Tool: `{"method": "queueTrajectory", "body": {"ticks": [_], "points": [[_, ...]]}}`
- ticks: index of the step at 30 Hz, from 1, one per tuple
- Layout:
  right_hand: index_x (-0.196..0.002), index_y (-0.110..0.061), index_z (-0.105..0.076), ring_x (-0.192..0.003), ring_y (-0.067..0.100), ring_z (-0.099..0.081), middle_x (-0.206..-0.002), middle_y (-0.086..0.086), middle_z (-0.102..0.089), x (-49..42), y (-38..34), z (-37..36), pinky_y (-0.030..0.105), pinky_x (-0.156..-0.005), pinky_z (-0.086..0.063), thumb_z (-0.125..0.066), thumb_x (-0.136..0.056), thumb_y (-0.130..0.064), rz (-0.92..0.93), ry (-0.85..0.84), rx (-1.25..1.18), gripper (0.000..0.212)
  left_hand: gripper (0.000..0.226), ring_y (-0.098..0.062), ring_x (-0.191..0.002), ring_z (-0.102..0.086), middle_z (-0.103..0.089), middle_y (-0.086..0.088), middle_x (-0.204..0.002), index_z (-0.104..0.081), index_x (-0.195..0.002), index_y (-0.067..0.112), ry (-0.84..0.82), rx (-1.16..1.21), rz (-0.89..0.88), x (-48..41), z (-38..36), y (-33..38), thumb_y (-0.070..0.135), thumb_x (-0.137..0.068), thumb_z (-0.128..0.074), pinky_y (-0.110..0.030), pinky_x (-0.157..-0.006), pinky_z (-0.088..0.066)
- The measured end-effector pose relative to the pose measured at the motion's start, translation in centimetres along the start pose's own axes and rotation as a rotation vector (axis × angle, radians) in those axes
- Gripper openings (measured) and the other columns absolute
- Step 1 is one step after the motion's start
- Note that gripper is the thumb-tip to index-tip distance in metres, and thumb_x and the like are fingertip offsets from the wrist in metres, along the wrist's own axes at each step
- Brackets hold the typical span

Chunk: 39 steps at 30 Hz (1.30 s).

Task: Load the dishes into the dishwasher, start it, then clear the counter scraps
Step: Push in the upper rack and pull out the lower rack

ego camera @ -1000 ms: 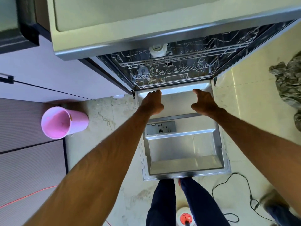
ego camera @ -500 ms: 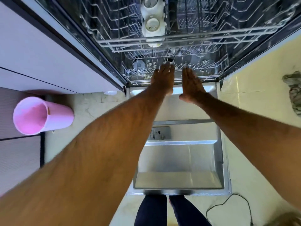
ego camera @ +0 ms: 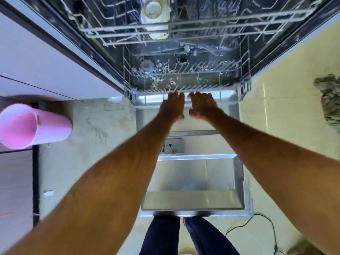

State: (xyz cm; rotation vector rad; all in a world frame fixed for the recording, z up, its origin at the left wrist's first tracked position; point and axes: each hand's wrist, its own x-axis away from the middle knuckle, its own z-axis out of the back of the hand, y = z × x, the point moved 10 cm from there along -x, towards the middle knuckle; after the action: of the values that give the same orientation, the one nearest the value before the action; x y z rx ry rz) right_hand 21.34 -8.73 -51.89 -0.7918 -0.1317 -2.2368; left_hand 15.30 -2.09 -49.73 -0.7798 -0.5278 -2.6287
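The dishwasher door [ego camera: 193, 181] lies open and flat, with the person's legs [ego camera: 161, 236] at its near end. Left of the door stands a pink bin [ego camera: 53, 126], and a cloth [ego camera: 329, 100] lies to the right of it. At the door's far end the left grip [ego camera: 173, 105] and the right grip [ego camera: 202, 105], side by side, curl their fingers on the front rail of the lower rack [ego camera: 230, 83], which holds small pale bits. Beyond, the upper rack [ego camera: 230, 19] carries white cups [ego camera: 153, 10].
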Motion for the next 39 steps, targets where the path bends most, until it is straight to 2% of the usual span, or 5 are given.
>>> {"method": "queueTrajectory", "body": {"ticks": [3, 8, 15, 29, 39], "points": [[-0.144, -0.01, -0.042, -0.129, 0.035, -0.051, -0.139, 0.017, -0.054, 5.5, -0.9, -3.3, 0.038, -0.112, -0.036, -0.059, -0.092, -0.028, 0.02, -0.08, -0.106, 0.058, 0.081, -0.032, -0.134, -0.038, -0.039, -0.014, -0.143, -0.036, -0.144, 0.009, -0.036, 0.035, 0.014, 5.4, -3.7, 1.3, 0.011, -0.074, -0.077, -0.046, -0.098, -0.048], [-0.145, -0.015, -0.045, -0.131, 0.033, -0.051, -0.14, 0.014, -0.055, 15.6, -1.7, -10.5, 0.038, -0.106, -0.044, -0.058, -0.09, -0.019, -0.019, -0.314, -0.219, 0.057, 0.082, -0.032, -0.142, -0.03, -0.034, -0.015, -0.152, -0.028, -0.15, 0.006, -0.237, 0.089, 0.044, 14.4, -11.8, 3.5, 0.008, -0.079, -0.07, -0.043, -0.112, -0.037], [-0.139, -0.019, -0.053, -0.125, 0.031, -0.057, -0.138, 0.011, -0.058, 27.9, -3.3, -19.3, 0.039, -0.102, -0.049, -0.058, -0.088, -0.015, -0.062, -0.64, -0.259, 0.051, 0.075, -0.032, -0.134, -0.04, -0.04, -0.014, -0.143, -0.03, -0.147, 0.005, -0.534, 0.023, 0.015, 26.5, -20.2, 6.9, 0.008, -0.083, -0.068, -0.041, -0.107, -0.041], [-0.127, -0.012, -0.061, -0.115, 0.029, -0.063, -0.127, 0.011, -0.065, 24.6, -3.9, -15.7, 0.039, -0.098, -0.052, -0.067, -0.089, -0.017, -0.065, -0.549, -0.34, 0.039, 0.05, -0.032, -0.122, -0.055, -0.053, -0.014, -0.133, -0.041, -0.141, 0.009, -0.556, -0.099, 0.007, 23.6, -16.5, 6.6, 0.018, -0.095, -0.058, -0.042, -0.099, -0.048], [-0.121, -0.011, -0.066, -0.111, 0.029, -0.064, -0.122, 0.011, -0.067, 29.5, -3.8, -10.5, 0.041, -0.099, -0.053, -0.061, -0.086, -0.01, -0.176, -0.484, -0.513, 0.036, 0.044, -0.034, -0.117, -0.059, -0.058, -0.015, -0.128, -0.053, -0.132, 0.01, -0.464, 0.017, 0.138, 30.4, -8.9, 1.3, 0.008, -0.088, -0.054, -0.04, -0.094, -0.051]]}}
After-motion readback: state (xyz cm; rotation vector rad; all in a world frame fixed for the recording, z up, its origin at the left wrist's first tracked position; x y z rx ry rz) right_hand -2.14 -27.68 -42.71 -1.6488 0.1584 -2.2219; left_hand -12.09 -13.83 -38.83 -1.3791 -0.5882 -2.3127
